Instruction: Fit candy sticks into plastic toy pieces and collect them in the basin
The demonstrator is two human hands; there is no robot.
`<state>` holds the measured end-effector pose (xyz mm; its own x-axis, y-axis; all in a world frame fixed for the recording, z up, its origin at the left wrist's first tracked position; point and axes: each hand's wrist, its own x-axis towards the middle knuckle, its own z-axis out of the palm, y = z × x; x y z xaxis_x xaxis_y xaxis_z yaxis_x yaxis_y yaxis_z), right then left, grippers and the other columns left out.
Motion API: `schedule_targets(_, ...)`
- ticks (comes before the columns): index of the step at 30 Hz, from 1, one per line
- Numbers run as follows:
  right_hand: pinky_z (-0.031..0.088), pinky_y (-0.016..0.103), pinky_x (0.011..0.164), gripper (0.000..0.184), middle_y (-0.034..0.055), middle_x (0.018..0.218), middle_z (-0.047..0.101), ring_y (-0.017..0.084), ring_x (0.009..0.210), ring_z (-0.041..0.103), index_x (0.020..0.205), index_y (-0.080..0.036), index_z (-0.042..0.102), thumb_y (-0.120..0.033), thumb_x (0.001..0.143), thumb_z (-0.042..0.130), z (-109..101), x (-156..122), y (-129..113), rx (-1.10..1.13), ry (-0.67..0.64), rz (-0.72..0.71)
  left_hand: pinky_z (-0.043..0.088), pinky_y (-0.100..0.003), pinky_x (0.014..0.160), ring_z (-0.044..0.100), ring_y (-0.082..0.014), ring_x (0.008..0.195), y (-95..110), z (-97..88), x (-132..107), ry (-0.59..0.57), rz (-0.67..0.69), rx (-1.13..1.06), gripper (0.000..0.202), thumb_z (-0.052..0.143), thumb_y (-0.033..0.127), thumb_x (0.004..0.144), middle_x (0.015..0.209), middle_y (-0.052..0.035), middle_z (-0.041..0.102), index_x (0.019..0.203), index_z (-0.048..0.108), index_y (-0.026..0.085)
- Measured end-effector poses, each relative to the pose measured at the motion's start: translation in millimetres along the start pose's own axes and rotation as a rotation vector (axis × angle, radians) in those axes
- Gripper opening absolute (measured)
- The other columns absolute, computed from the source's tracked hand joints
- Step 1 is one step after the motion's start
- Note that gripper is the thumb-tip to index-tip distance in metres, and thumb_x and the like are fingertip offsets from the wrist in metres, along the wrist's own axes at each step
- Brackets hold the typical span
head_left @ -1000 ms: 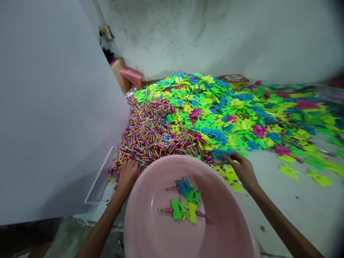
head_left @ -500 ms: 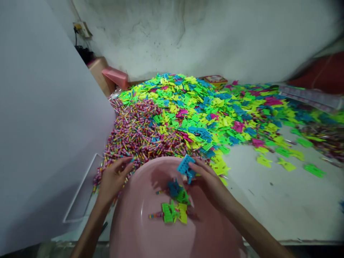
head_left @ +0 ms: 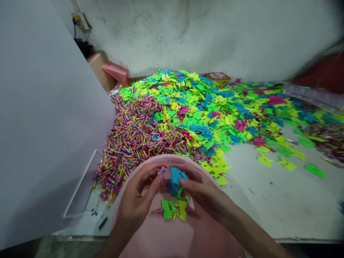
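Note:
Over a pink basin [head_left: 172, 240] my two hands are close together. My left hand [head_left: 142, 184] pinches a small colourful wrapped stick [head_left: 162, 170] between thumb and fingers. A flat blue plastic piece [head_left: 177, 175] is in my right hand [head_left: 201, 186], its thumb on the near side. Below them in the basin lies a green and yellow plastic piece [head_left: 174, 210], with colourful stick ends [head_left: 156, 212] poking out at both sides. Just behind it, a darker blue and green piece [head_left: 177, 193] is partly hidden by my right hand and the held piece.
Behind the basin a heap of wrapped sticks [head_left: 129, 143] adjoins a big pile of green, yellow, blue and pink plastic pieces [head_left: 182, 93]. A pale panel [head_left: 53, 118] stands at the left. Loose pieces [head_left: 287, 164] lie on the white table [head_left: 258, 200].
My left hand has come from the stick heap to above the basin with a wrapped stick. My right hand has moved slightly left and down, turning the blue piece.

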<state>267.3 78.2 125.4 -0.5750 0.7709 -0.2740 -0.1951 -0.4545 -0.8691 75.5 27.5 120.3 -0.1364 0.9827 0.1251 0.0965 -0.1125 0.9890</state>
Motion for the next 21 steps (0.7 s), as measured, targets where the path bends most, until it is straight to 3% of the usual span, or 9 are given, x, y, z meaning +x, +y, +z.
schedule_targets(3, 0.054, 0.028, 0.079, 0.026, 0.0025, 0.108, 0.072, 0.02, 0.097, 0.067, 0.107, -0.028, 0.072, -0.035, 0.083, 0.079, -4.5, 0.6, 9.3, -0.114, 0.056, -0.081, 0.056, -0.022, 0.06, 0.068, -0.0171, 0.084, -3.4, 1.7, -1.8, 0.005, 0.011, 0.033, 0.02, 0.064, 0.032, 0.094, 0.109, -0.0089, 0.071, 0.107, 0.072, 0.021)
schedule_targets(6, 0.052, 0.025, 0.078, 0.026, 0.0008, 0.106, 0.071, 0.017, 0.093, 0.065, 0.109, -0.029, 0.072, -0.035, 0.084, 0.078, -4.5, 0.8, 10.7, -0.221, 0.102, -0.175, 0.056, -0.023, 0.058, 0.069, -0.0173, 0.08, -3.8, 4.5, -4.7, 0.023, 0.002, 0.034, 0.02, 0.067, 0.034, 0.091, 0.104, -0.009, 0.073, 0.103, 0.073, 0.019)
schedule_targets(11, 0.05, 0.023, 0.068, 0.017, 0.0002, 0.086, 0.067, 0.015, 0.077, 0.061, 0.091, -0.023, 0.071, -0.038, 0.085, 0.077, 2.8, -0.3, 4.4, -0.349, 0.203, -0.32, 0.057, -0.023, 0.059, 0.069, -0.0161, 0.077, -1.9, 5.4, -10.5, 0.017, -0.026, 0.131, 0.02, 0.068, 0.038, 0.091, 0.101, -0.0066, 0.075, 0.099, 0.074, 0.021)
schedule_targets(17, 0.053, 0.025, 0.063, 0.016, -0.0003, 0.092, 0.065, 0.017, 0.078, 0.066, 0.104, -0.026, 0.061, -0.041, 0.098, 0.06, 9.2, -6.0, 13.4, -0.406, 0.21, -0.326, 0.058, -0.028, 0.069, 0.07, -0.0161, 0.075, 1.7, 6.2, -15.2, 0.024, 0.096, 0.399, 0.018, 0.067, 0.04, 0.093, 0.096, -0.0015, 0.078, 0.1, 0.073, 0.025)
schedule_targets(21, 0.051, 0.027, 0.079, 0.013, 0.0015, 0.101, 0.069, 0.018, 0.09, 0.066, 0.109, -0.027, 0.064, -0.035, 0.1, 0.059, 9.7, -9.4, 14.2, -0.718, 0.235, -0.462, 0.056, -0.027, 0.071, 0.072, -0.0153, 0.072, 4.3, 8.3, -16.8, 0.065, 0.201, 0.541, 0.018, 0.063, 0.039, 0.095, 0.091, 0.0003, 0.079, 0.098, 0.072, 0.024)
